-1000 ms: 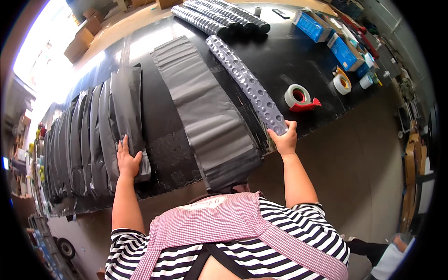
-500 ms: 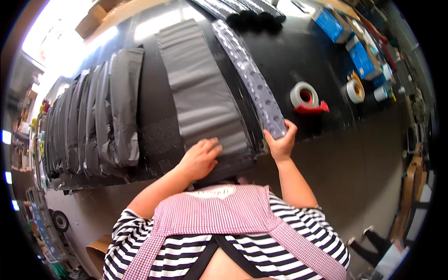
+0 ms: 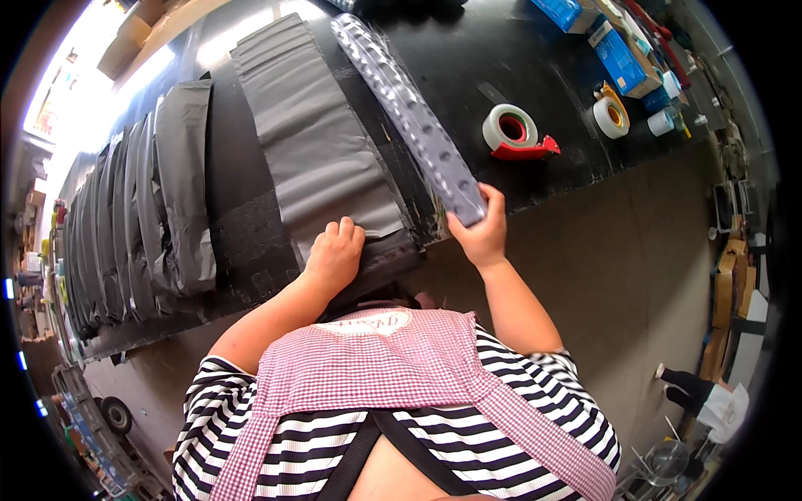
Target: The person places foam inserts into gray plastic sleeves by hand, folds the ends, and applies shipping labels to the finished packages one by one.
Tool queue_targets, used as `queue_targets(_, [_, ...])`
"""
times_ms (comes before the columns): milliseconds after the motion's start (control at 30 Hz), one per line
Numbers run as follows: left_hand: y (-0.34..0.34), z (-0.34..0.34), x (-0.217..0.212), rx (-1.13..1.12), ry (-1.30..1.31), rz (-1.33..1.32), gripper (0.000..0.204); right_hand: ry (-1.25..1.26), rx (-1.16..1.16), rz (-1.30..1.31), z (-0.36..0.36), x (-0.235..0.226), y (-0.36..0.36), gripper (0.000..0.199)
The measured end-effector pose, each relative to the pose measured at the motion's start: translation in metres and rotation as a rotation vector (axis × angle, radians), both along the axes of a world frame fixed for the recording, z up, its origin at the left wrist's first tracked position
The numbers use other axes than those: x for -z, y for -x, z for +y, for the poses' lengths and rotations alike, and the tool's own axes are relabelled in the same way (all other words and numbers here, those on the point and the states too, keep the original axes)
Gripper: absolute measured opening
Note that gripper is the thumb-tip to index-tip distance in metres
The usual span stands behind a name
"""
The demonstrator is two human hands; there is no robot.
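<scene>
My right hand (image 3: 484, 232) is wrapped round the near end of a long, narrow bubble-wrapped package (image 3: 409, 117), silvery grey and dimpled, lying slanted on the black table. Beside it on the left lies a long, flat grey plastic bag (image 3: 313, 134), with a darker layer showing under its near edge. At that near end my left hand (image 3: 337, 253) has its fingers bent and closed on the bag; its thumb is hidden. What is inside the bubble wrap cannot be made out.
A row of several long grey packages (image 3: 180, 184) lies at the left. To the right stand a tape roll in a red dispenser (image 3: 511, 129), a second tape roll (image 3: 611, 117) and blue boxes (image 3: 622, 58). Another person (image 3: 710, 401) is at the lower right.
The whole view has shifted, so the table and its things sit farther up and left. A lighter upper edge of the bag now shows by my left hand. My right hand still holds the bubble-wrapped package.
</scene>
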State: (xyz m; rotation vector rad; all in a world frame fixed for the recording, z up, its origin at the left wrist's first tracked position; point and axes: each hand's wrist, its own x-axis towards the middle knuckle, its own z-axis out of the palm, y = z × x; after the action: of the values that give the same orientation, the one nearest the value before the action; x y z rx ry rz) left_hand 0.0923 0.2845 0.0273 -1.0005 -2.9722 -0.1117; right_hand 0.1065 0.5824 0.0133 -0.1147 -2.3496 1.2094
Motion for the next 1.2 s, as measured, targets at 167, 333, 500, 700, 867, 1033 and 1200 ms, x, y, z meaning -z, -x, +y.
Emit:
queue_targets(167, [0.010, -0.007, 0.004, -0.010, -0.200, 0.089, 0.021, 0.103, -0.228, -0.556, 0.051, -0.049, -0.080, 0.091])
queue_targets(333, [0.013, -0.007, 0.010, -0.018, -0.234, 0.146, 0.024, -0.274, -0.299, -0.844, 0.030, -0.099, -0.041, 0.116])
queue_targets(500, [0.014, -0.008, 0.002, 0.040, -0.079, 0.065, 0.017, -0.407, -0.115, -0.714, 0.004, -0.050, 0.084, 0.122])
queue_targets(700, [0.005, -0.040, 0.001, 0.034, -0.344, -0.074, 0.028, -0.222, -0.192, -0.580, 0.001, -0.056, 0.097, 0.114])
queue_targets(867, [0.016, -0.053, 0.007, -0.085, -0.637, -0.206, 0.011, 0.269, -0.482, -0.541, -0.029, -0.097, -0.057, 0.108])
queue_targets(1033, [0.043, -0.068, 0.024, -0.275, -0.951, -0.681, 0.018, -0.034, -0.453, -0.580, -0.045, -0.068, -0.188, 0.083])
queue_targets(1200, [0.047, -0.062, 0.009, -0.489, -1.001, -0.924, 0.020, -0.251, -0.424, -0.717, -0.057, -0.088, -0.229, 0.073])
